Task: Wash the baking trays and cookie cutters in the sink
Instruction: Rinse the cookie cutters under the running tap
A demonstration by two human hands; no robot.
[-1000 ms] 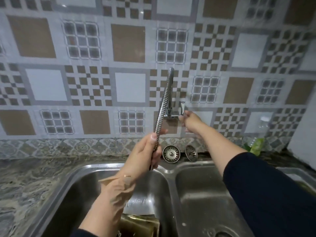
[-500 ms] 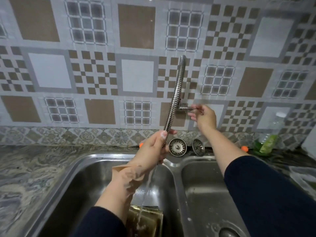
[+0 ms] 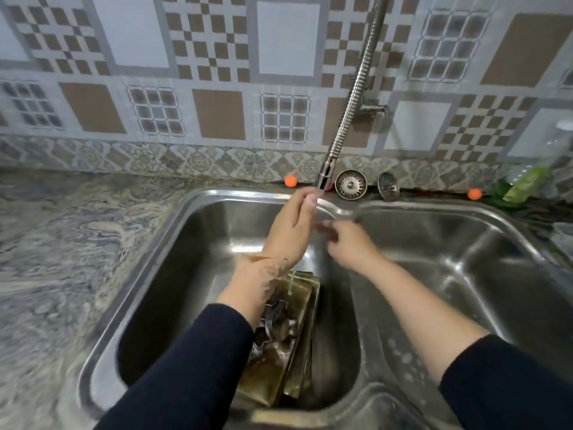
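Note:
Gold-coloured baking trays (image 3: 299, 346) lie stacked in the left basin of the steel double sink (image 3: 192, 231). Dark metal cookie cutters (image 3: 274, 315) sit on top of them, partly hidden by my left forearm. A thin stream of water (image 3: 291, 282) falls onto the trays from the flexible tap hose (image 3: 350, 100). My left hand (image 3: 290, 231) reaches up, its straight fingers touching the nozzle tip (image 3: 324, 176). My right hand (image 3: 345, 245), blurred, hovers beside it over the divider, fingers loosely bent and holding nothing.
Two sink strainers (image 3: 351, 184) lean against the tiled wall behind the divider. A bottle of green liquid (image 3: 527, 178) stands at the back right. The tap lever (image 3: 373, 107) sticks out from the wall. A marbled stone counter (image 3: 62, 243) runs left of the sink.
My right hand left the tap lever and dropped next to my left hand. My left hand slid down the hose to the nozzle tip. Water now runs, and my view tilted down.

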